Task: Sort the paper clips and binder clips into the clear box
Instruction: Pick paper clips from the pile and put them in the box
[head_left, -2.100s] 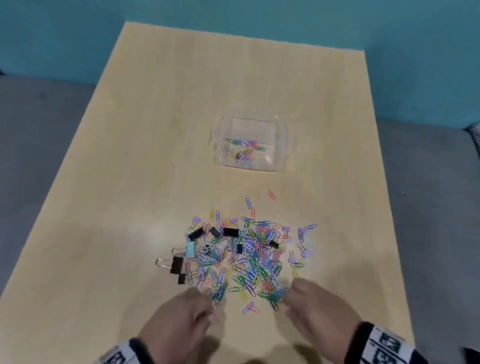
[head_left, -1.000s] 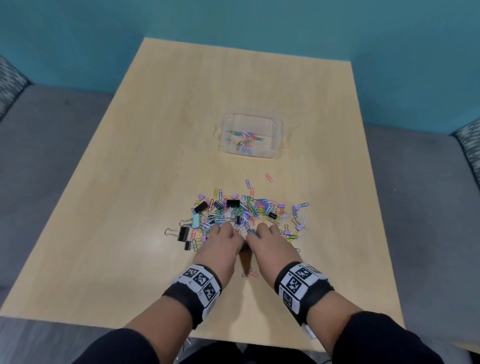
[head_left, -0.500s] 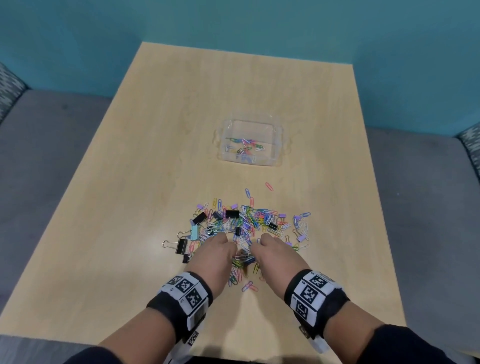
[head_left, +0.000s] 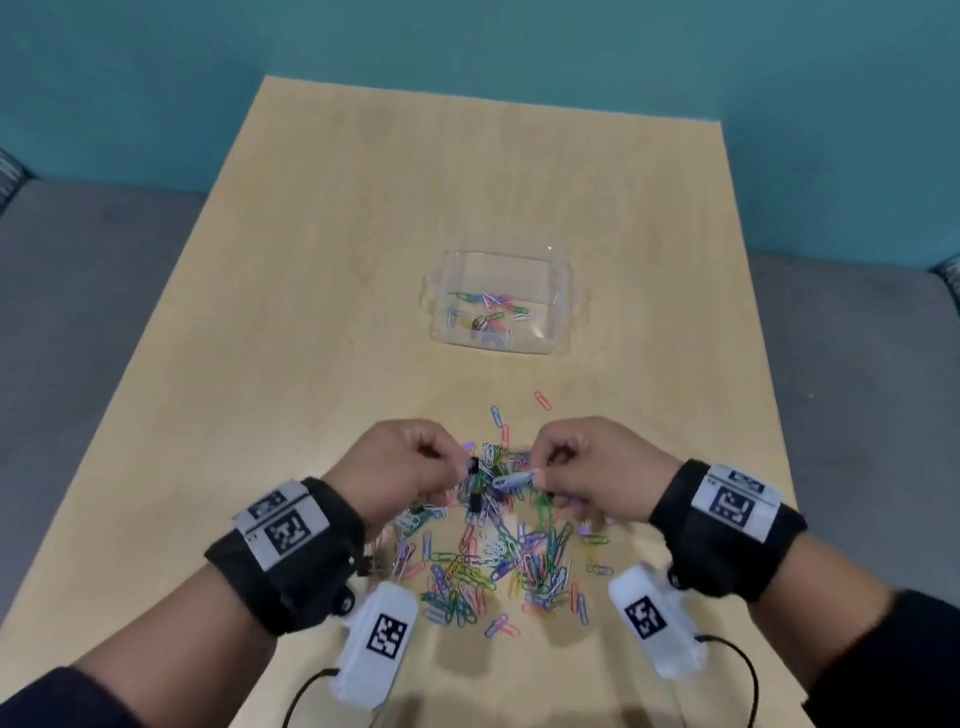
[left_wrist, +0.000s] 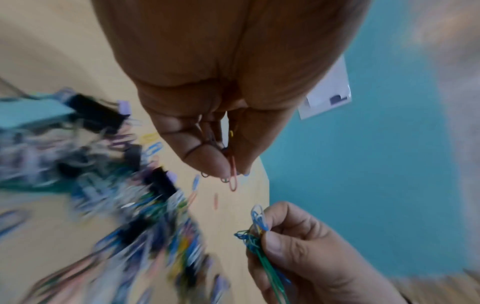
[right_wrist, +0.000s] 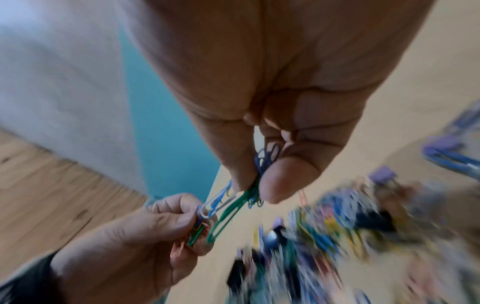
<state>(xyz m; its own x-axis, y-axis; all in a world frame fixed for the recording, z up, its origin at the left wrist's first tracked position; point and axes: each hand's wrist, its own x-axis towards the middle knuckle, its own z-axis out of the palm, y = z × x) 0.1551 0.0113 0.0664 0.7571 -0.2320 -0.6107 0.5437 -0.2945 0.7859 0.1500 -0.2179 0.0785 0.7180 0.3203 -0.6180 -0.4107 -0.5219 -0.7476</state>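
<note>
Two small bunches of paper clips (left_wrist: 255, 232) have been lifted off the heap (head_left: 493, 551), pinched in the left hand (head_left: 400, 470) and right hand (head_left: 592, 467), short of the clear box (head_left: 501, 304), so dropping is judged next.

Clip pile (left_wrist: 109, 205) blurred in wrist views

both hands (head_left: 400, 470) (head_left: 589, 467) raised – fingers pinched
</note>
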